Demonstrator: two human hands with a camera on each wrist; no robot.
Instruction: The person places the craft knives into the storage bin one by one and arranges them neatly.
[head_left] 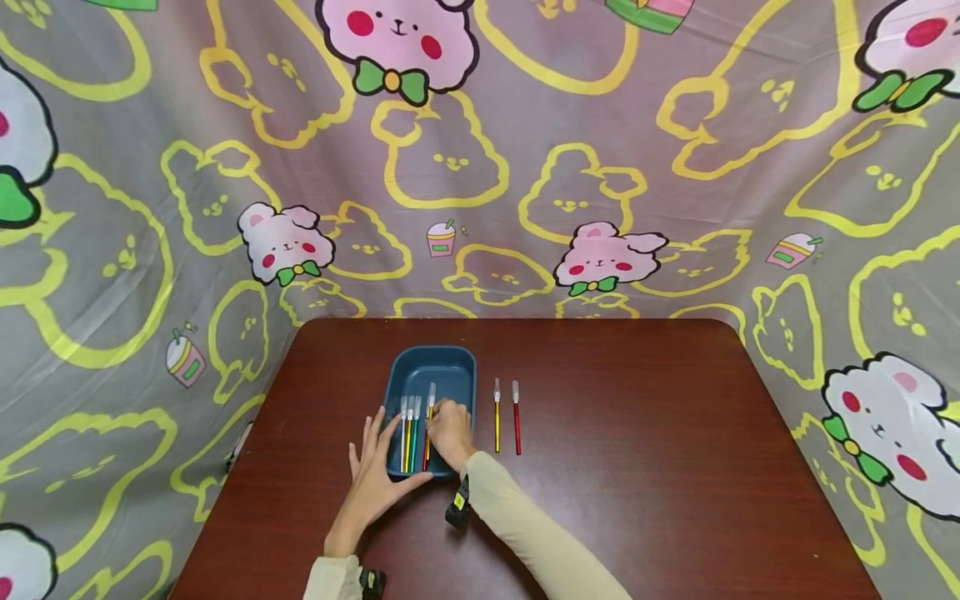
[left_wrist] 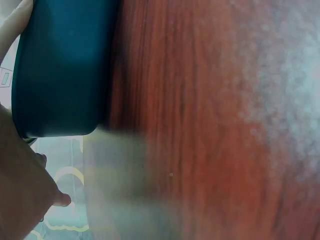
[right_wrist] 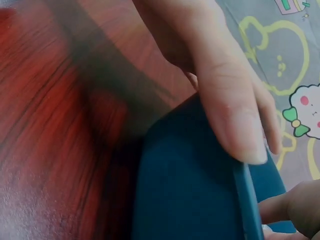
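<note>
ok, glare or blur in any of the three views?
Left wrist: glare whitens the tabletop at right, and a hazy smear blurs the bottom, left of centre. Right wrist: paler glare lower left, soft-edged dark smudge across the upper-left tabletop. Head: fairly even light, no strong glare; pen-like tools look distinct.

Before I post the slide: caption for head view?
Right hand pinching a slim tool inside a blue tray, left hand on its rim; two more tools lie on the table alongside.
</note>
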